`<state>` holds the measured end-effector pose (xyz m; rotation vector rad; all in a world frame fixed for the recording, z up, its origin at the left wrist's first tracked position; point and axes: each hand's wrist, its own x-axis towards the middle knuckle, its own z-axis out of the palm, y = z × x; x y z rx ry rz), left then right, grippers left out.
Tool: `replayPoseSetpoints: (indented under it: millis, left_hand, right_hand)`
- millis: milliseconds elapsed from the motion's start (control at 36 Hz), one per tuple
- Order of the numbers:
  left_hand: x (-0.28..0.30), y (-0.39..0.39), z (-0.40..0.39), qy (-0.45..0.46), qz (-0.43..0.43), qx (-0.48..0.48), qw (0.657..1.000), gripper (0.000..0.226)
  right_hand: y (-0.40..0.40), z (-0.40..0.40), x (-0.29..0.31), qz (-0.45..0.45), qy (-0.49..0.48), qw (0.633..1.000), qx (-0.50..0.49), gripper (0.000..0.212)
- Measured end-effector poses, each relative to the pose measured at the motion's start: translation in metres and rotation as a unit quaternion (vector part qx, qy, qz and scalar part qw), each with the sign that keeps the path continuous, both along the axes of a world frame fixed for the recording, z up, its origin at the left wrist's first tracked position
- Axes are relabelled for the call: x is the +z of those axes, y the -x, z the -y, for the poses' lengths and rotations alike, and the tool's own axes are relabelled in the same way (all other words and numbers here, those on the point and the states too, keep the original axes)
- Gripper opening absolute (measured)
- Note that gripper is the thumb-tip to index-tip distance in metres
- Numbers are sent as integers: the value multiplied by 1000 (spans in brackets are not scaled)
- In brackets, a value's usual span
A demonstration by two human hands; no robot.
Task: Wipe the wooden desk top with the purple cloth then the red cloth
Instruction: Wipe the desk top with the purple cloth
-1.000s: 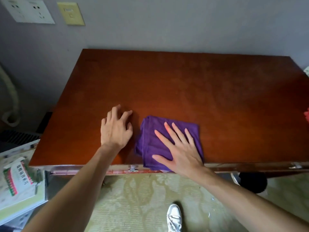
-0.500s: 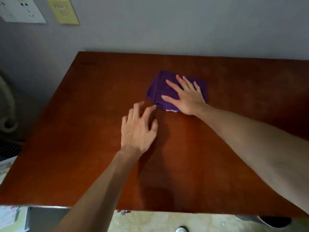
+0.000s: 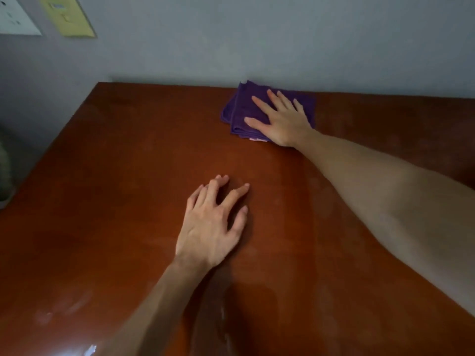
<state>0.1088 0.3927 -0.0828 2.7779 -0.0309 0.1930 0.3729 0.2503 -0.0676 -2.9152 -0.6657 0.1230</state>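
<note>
A folded purple cloth (image 3: 240,109) lies flat on the reddish wooden desk top (image 3: 115,201), right against the desk's far edge by the wall. My right hand (image 3: 279,119) presses down on the cloth with its palm and spread fingers, arm stretched forward. My left hand (image 3: 213,227) rests on the bare wood near the middle of the desk, fingers apart and slightly curled, holding nothing. The red cloth is out of view.
A grey wall (image 3: 257,42) rises straight behind the desk. A white socket plate (image 3: 15,19) and a yellow switch plate (image 3: 68,18) sit on it at the upper left. The desk's left edge (image 3: 51,150) drops off to a dark gap.
My right hand has pushed the purple cloth from the desk's near edge across to the far edge by the wall. My left hand has slid forward a little on the wood.
</note>
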Motion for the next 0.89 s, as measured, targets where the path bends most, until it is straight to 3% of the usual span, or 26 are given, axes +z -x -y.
replayPoseSetpoints:
  millis: [194, 500, 694, 889]
  left_hand:
    - [3, 3, 3, -33, 2, 1, 999, 47]
    - [9, 23, 48, -57, -82, 95, 990, 53]
    - [9, 28, 86, -64, -87, 85, 991, 55]
    - [3, 28, 83, -65, -61, 96, 991, 55]
  right_hand:
    - [105, 44, 4, 5, -9, 1000, -27, 79]
    - [389, 151, -11, 60, -18, 994, -94, 77]
    - [376, 157, -12, 60, -20, 993, -96, 78]
    - [258, 155, -10, 49, -26, 988, -147, 83]
